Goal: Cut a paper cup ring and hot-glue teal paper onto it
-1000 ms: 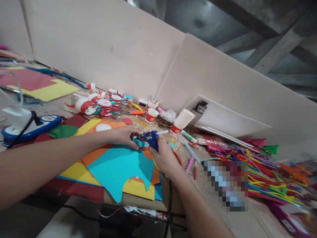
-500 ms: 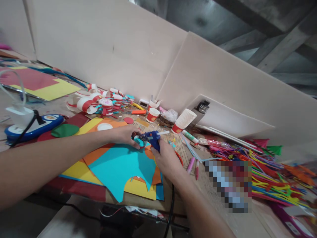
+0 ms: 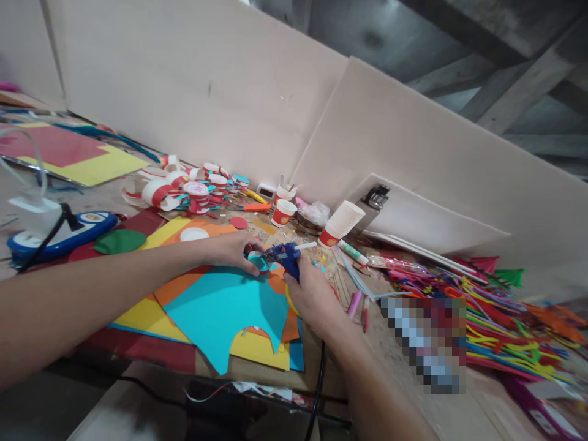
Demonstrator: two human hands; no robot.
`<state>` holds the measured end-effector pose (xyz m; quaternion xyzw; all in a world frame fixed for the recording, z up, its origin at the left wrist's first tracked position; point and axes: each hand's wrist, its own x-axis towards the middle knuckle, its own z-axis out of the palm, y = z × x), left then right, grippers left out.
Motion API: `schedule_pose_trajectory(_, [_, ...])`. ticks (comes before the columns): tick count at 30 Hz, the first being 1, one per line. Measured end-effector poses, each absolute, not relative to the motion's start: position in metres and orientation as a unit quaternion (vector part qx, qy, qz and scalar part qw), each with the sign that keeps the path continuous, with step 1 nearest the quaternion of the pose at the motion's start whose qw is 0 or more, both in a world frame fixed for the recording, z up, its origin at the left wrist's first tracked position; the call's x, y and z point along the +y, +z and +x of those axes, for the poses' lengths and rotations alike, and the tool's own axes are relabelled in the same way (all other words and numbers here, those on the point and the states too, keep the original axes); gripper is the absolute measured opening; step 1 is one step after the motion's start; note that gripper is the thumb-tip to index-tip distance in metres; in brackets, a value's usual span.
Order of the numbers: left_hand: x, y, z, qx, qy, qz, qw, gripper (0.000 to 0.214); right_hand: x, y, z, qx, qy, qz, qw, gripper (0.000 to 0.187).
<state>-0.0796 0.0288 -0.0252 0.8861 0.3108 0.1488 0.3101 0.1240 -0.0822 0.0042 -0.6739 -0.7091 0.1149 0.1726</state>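
Cluttered brown worktable (image 3: pixel 375 321), both hands occupied

Left-hand (image 3: pixel 235 250) fingers curl around a small, round, turquoise paper-like piece (image 3: pixel 258 263), apparently steadying it; right-hand (image 3: pixel 316 291) fingers wrap a blue plastic glue gun (image 3: pixel 285 256), seemingly to aim it there. Nearer lies a large cut turquoise sheet (image 3: pixel 225 306).

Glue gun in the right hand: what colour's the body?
Mostly blue: the glue gun in the right hand. Shows best in the head view.

Clock centred on glue gun (image 3: pixel 283 256), in right hand (image 3: pixel 313 294). Cup (image 3: pixel 283 214) at 12 o'clock; cup stack (image 3: pixel 343 222) at 2, bottle (image 3: pixel 373 205) behind it. Pens (image 3: pixel 354 304) at 4, pipe cleaners (image 3: pixel 489 324) beyond. Cut sheet (image 3: pixel 225 306) at 7, atop other sheets (image 3: pixel 260 355). Power strip (image 3: pixel 87 228) at 9, cup crafts (image 3: pixel 198 195) at 10.
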Motion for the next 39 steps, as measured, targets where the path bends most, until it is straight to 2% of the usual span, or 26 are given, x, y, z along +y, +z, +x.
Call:
schedule_pose_trajectory(21, [0.029, -0.026, -0.078, 0.297, 0.154, 0.888, 0.317, 0.047, -0.080, -0.001, 0.119, -0.732, 0.138, -0.630, 0.220, 0.019])
schedule_pose_trajectory(29, [0.028, -0.024, -0.079, 0.300, 0.151, 0.886, 0.321, 0.049, -0.082, 0.002, 0.123, -0.709, 0.117, -0.666, 0.199, 0.031])
schedule_pose_trajectory(33, [0.028, -0.023, -0.078, 0.309, 0.147, 0.888, 0.306, 0.047, -0.083, 0.001, 0.119, -0.721, 0.132, -0.644, 0.220, 0.025])
schedule_pose_trajectory(39, [0.028, -0.023, -0.078, 0.314, 0.145, 0.886, 0.307, 0.048, -0.082, -0.002, 0.115, -0.721, 0.159, -0.626, 0.252, 0.025])
